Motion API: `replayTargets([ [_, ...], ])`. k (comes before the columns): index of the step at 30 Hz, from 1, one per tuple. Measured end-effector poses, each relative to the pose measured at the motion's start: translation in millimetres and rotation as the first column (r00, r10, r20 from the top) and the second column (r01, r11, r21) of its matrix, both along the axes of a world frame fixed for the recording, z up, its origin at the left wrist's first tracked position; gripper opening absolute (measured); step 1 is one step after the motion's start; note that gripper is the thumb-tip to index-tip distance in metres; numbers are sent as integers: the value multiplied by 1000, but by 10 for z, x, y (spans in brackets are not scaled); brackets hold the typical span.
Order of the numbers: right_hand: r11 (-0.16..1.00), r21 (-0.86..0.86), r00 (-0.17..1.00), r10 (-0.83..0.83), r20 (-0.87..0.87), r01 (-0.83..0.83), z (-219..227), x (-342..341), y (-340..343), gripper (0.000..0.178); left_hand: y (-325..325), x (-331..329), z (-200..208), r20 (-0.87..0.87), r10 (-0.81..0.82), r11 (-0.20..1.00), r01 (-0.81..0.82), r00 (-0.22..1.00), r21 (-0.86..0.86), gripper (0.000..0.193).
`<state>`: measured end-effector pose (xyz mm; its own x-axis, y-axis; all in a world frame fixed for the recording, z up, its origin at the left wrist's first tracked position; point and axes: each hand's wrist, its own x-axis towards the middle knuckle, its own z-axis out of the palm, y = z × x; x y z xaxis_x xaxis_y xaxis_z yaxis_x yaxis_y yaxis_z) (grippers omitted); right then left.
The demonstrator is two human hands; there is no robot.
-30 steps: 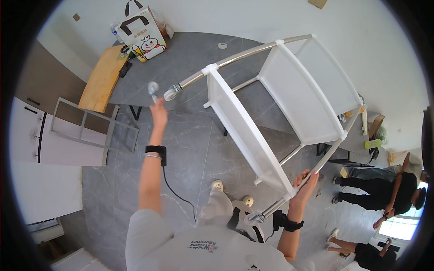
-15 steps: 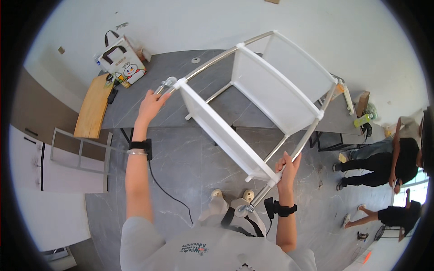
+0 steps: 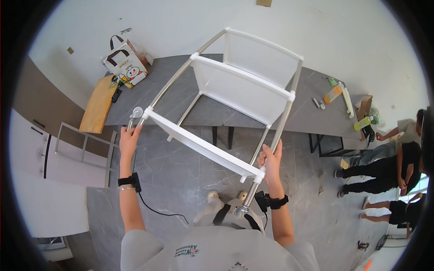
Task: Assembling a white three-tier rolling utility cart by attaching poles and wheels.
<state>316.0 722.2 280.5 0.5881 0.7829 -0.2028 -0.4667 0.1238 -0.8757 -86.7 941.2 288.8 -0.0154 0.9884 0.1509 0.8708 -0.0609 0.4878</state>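
Observation:
A three-tier rolling cart (image 3: 239, 92) with white plastic shelves and silver tube posts is held up in front of me, tipped over. Its far end reaches over the grey table. My left hand (image 3: 129, 142) is closed around the short tube end below a clear caster (image 3: 137, 113) at the cart's left near corner. My right hand (image 3: 271, 165) wraps around the right-hand post, just above the white corner joint of the nearest shelf. Another caster (image 3: 240, 210) points toward my body from that post.
The grey table (image 3: 307, 113) runs along the wall, with a printed carry bag (image 3: 129, 67) and a wooden board (image 3: 96, 106) at its left. Bottles, including an orange one (image 3: 332, 94), lie at its right. A metal frame (image 3: 83, 147) stands left. Other people (image 3: 384, 167) stand at right.
The cart has swung left and turned, its far end moving left along the wall. My left hand has moved left and nearer; my right hand has shifted slightly left with the post.

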Motion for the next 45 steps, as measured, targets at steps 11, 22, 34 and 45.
replayTargets([
  [11, 919, 21, 914, 388, 122, -393, 46, 590, 865, 35, -1131, -156, -136, 23, 341, 940, -340, 940, -23, 58],
  [22, 858, -183, 749, 509, 423, -480, -161, 1589, 1011, 46, -1414, 411, -226, 295, 284, 954, -238, 912, -182, 56],
  [34, 986, -162, 565, 119, 816, 27, -188, 1013, -409, 36, -1710, 807, -402, 477, 340, 937, -333, 811, -103, 48],
  [45, 993, -110, 668, 61, 742, 31, 23, 1293, -41, 22, -2085, 1230, -475, 511, 420, 890, -452, 750, -68, 47],
])
